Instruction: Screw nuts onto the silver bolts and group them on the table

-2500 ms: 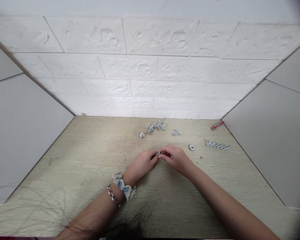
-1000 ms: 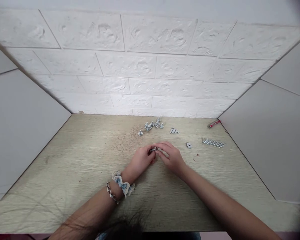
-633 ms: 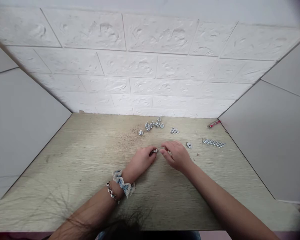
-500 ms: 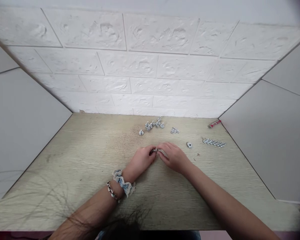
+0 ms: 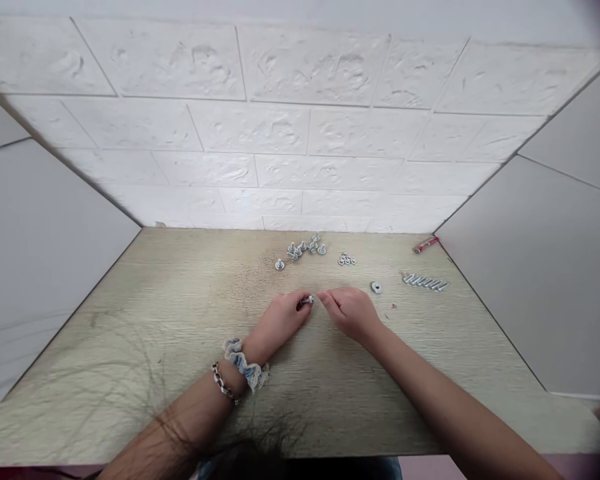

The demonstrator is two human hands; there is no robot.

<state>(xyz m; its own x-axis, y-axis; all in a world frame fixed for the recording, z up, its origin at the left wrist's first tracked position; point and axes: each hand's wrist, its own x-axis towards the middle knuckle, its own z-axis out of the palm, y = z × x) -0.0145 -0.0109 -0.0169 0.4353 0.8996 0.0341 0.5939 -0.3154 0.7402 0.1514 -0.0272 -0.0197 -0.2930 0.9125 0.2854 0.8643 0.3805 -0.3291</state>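
Note:
My left hand (image 5: 280, 320) rests on the wooden table (image 5: 180, 347) with its fingertips pinched on a small silver bolt (image 5: 307, 301). My right hand (image 5: 351, 311) lies just to the right of it. Its fingers are curled and pinched together at the tips, a little apart from the bolt, and whether they hold anything is too small to make out. On my left wrist are a blue scrunchie (image 5: 245, 365) and a chain bracelet (image 5: 221, 384).
Behind my hands lie a cluster of small bolts (image 5: 303, 249), a small pile of nuts (image 5: 347, 260), a lone washer (image 5: 377, 287) and a row of longer screws (image 5: 425, 283). A red tool (image 5: 425, 245) lies in the far right corner. Grey panels wall both sides.
My right hand has drawn back slightly from the left, leaving a small gap between the fingertips. The left hand keeps the bolt in the same place.

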